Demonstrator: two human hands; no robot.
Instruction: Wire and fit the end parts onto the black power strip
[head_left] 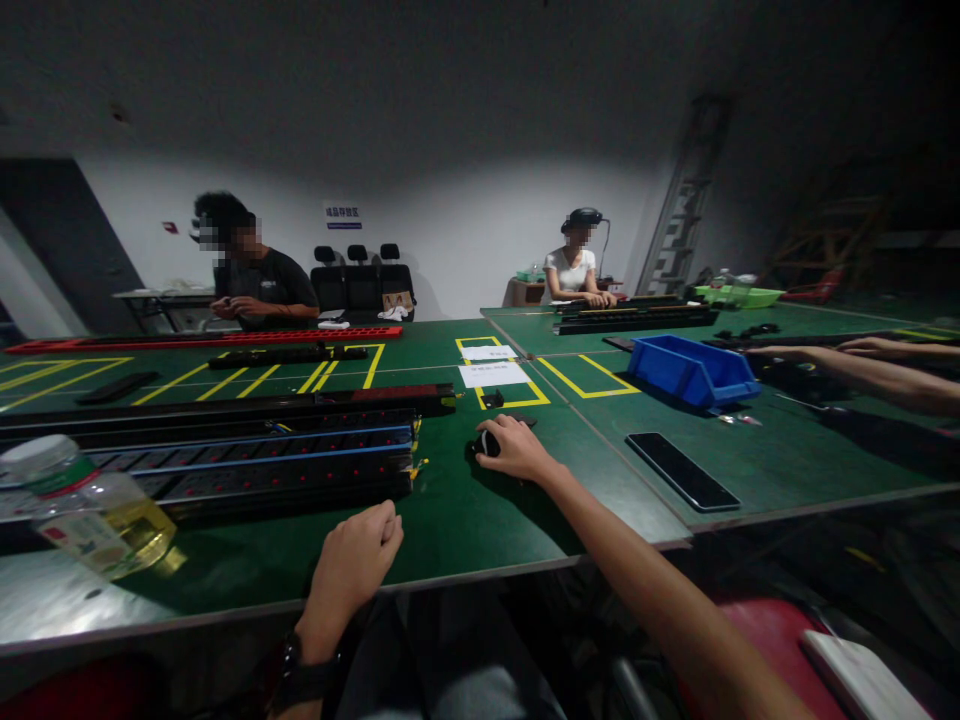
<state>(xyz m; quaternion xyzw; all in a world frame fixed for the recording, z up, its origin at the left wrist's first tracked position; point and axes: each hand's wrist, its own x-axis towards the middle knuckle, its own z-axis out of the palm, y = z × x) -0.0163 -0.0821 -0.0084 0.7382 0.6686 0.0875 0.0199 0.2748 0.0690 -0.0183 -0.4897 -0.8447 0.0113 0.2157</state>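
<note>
right hand (517,448) was closed over a small black part (486,444), looked light and hard, so i'd pinch its sides; left hand (354,558) was fisted, empty, on the table (465,520).

Blue bin (690,368), phone (682,470), bottle (97,510)

Under the right hand (517,448) sits a small black piece (486,443) with a dull plastic look. The table (465,520) beneath both hands is matt green, faintly shiny near its front edge. Left of the left hand (352,560), a clear plastic bottle (90,510) glistens. Right of the right hand lie a glossy black phone (681,470) and a smooth blue plastic bin (690,370).
</note>
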